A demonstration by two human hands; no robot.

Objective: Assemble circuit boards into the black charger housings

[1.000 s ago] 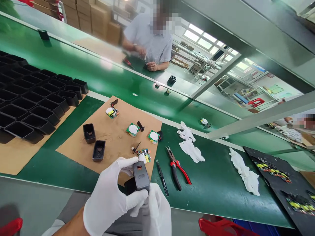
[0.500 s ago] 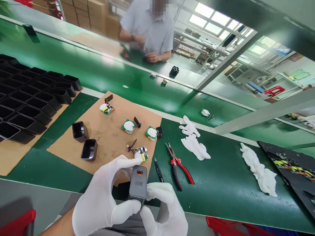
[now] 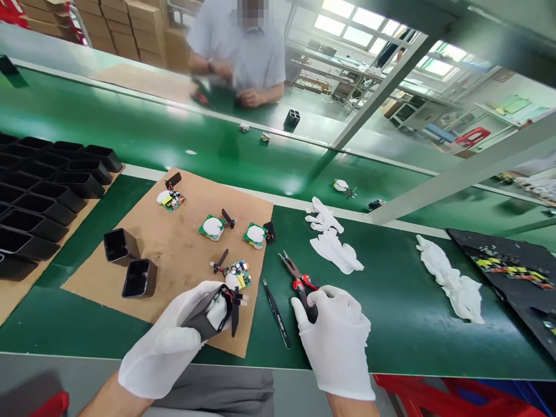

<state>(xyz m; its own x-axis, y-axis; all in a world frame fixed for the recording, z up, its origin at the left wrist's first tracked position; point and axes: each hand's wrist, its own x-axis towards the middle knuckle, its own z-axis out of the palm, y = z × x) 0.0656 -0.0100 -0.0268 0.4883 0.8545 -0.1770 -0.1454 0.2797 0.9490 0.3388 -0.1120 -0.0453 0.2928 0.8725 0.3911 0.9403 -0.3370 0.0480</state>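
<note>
My gloved left hand (image 3: pixel 167 341) is wrapped round a black charger housing (image 3: pixel 202 325), tilted with its open end to the right. A white-coated circuit board shows inside it, and a black plug cap (image 3: pixel 235 311) with metal prongs sticks out at that end. Over the handles of the red and black pliers (image 3: pixel 296 278) lies my gloved right hand (image 3: pixel 336 333), its fingers curled round them. The pliers' jaws point away from me, up and left. Black tweezers (image 3: pixel 277 315) lie between the two hands. A wired circuit board (image 3: pixel 238 275) rests just beyond my left hand.
Cardboard (image 3: pixel 182 249) carries more circuit boards and two black housings (image 3: pixel 139 278). Rows of black housings (image 3: pixel 39 200) stand at the left. White gloves (image 3: pixel 336 252) lie beyond the pliers, a black tray (image 3: pixel 512 278) at far right. A person (image 3: pixel 243 58) sits across the bench.
My right hand has left the housing and moved right onto the pliers. My left hand has turned the housing, so its open end with the plug cap now shows. The view has shifted.
</note>
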